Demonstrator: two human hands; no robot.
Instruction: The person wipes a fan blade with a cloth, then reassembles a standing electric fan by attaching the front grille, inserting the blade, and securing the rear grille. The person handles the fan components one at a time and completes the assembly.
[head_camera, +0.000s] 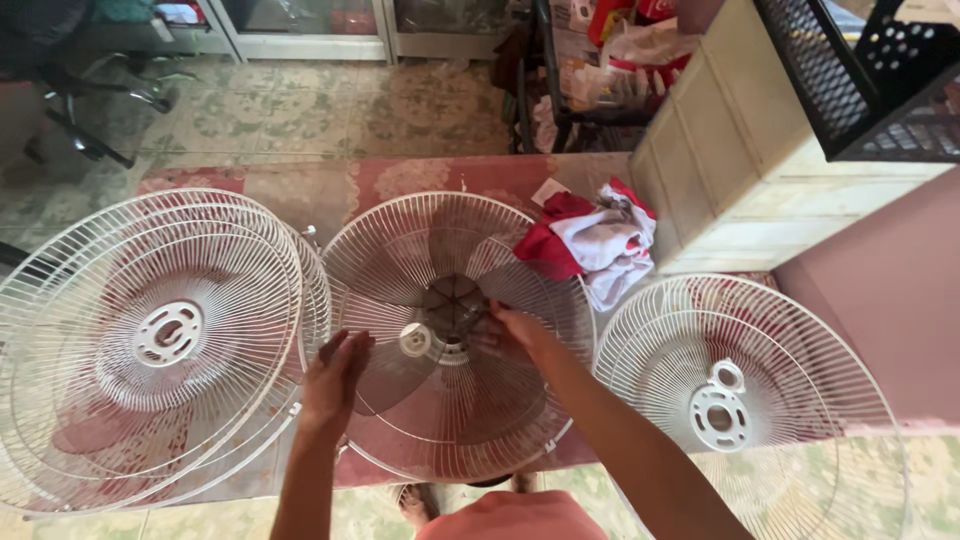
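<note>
White wire fan guard (450, 250), grey blade (400, 375) inside, lying flat

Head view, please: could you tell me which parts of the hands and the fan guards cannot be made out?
- Right hand: fingertips blur against the middle guard hub; grip unclear.
- Left hand: palm faces away; contact with the fan blade unclear.
- Stacked guards: cut off by the left edge; count unclear.
- Right guard: cut off by the bottom edge.

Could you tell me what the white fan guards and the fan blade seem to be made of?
Fan guards: thin wire, probably white-coated metal, judging by the fine radial spokes. Fan blade: likely translucent grey plastic, since the table's red shows through it.
</note>
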